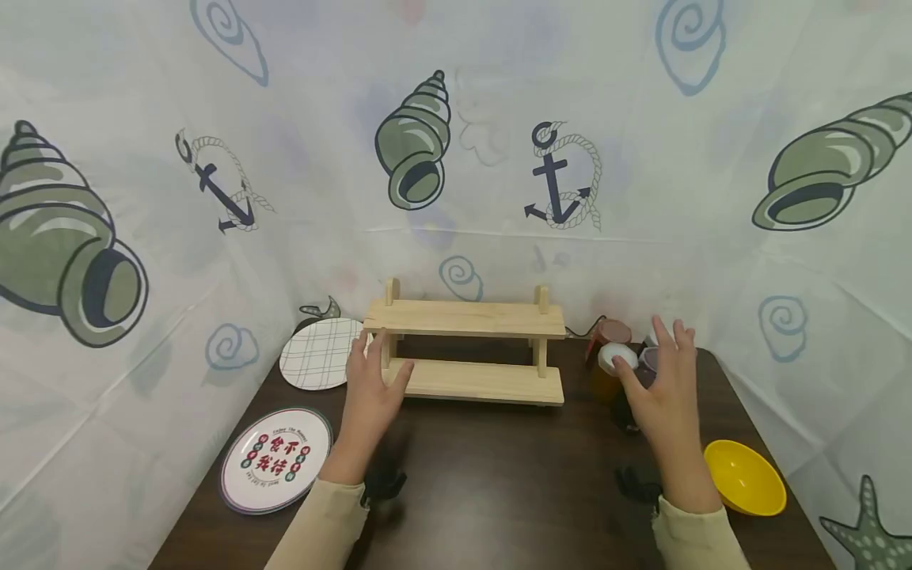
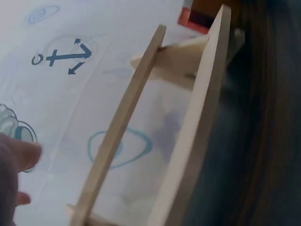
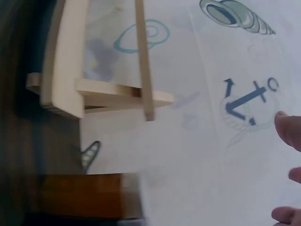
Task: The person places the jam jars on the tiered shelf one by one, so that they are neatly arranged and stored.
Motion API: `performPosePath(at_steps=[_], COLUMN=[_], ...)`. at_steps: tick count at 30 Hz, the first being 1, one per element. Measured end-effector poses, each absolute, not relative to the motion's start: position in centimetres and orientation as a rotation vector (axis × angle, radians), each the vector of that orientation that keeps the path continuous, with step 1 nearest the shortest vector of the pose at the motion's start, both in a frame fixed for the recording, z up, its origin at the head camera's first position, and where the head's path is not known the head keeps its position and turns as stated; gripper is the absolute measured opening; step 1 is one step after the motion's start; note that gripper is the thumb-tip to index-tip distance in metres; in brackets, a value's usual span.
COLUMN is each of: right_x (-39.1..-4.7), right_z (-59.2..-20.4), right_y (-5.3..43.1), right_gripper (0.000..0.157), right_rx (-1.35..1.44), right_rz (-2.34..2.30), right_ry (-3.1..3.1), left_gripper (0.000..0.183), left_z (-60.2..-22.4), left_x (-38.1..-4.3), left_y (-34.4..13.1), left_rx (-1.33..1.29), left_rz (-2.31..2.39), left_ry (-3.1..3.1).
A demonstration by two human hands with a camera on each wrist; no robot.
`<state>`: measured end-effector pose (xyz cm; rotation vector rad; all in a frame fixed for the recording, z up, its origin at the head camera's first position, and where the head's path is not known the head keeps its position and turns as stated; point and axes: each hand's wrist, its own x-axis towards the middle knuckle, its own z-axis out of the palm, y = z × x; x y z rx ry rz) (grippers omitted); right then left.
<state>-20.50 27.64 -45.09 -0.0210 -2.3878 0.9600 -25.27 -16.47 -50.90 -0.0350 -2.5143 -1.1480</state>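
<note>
A two-tier wooden shelf [image 1: 463,318] stands at the back of the dark table. My left hand [image 1: 372,400] is raised by the shelf's left end, thumb and fingers spread, holding nothing. Over on the right, my right hand [image 1: 668,404] hovers with its fingers apart, in front of a cluster of jars. An amber jar with a white lid [image 1: 617,359] is nearest to it; part of the cluster is hidden behind the hand. In the right wrist view, the amber jar [image 3: 82,195] lies below the shelf's end [image 3: 66,61], and fingertips [image 3: 289,129] show at the right edge.
Two plates lie on the left: a white one with a checked pattern [image 1: 317,360] and one with red and green lettering [image 1: 276,499]. A yellow bowl [image 1: 745,478] sits near the right edge. A patterned cloth [image 1: 484,261] hangs behind the table [image 1: 492,483].
</note>
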Motion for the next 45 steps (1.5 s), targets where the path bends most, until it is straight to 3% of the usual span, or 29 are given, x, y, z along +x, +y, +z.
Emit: performPosePath(at_steps=[13,19,25,31,45], right_x=[-20.6,-20.8,-21.2,-21.7,-21.9], right_z=[-51.8,-54.1,-56.7,-58.6,-58.6], right_y=[28.0,28.3,28.7,29.2,30.4], right_gripper=[0.098,0.098,0.101,0.091,0.094], right_rx=[-0.286,-0.434,-0.562,-0.582,-0.622], right_rz=[1.146,1.218,1.331,1.380,1.699], right_ry=[-2.198,-2.187,-2.081,-2.091,-2.032], left_gripper=[0.078,0.080,0.077,0.079,0.087], left_z=[-57.5,-59.7,-60.0,-60.4,-60.7], left_x=[-25.9,-26.4,-27.0,-27.5,-28.1], left_y=[-16.5,-16.6,-16.8,-17.0,-17.2], left_rx=[0.199,0.189,0.238,0.324,0.347], left_rz=[-1.520,-1.684,-1.870,-1.918,-1.883], left_ry=[-2.238,-2.194,-2.065,-1.981,-2.055])
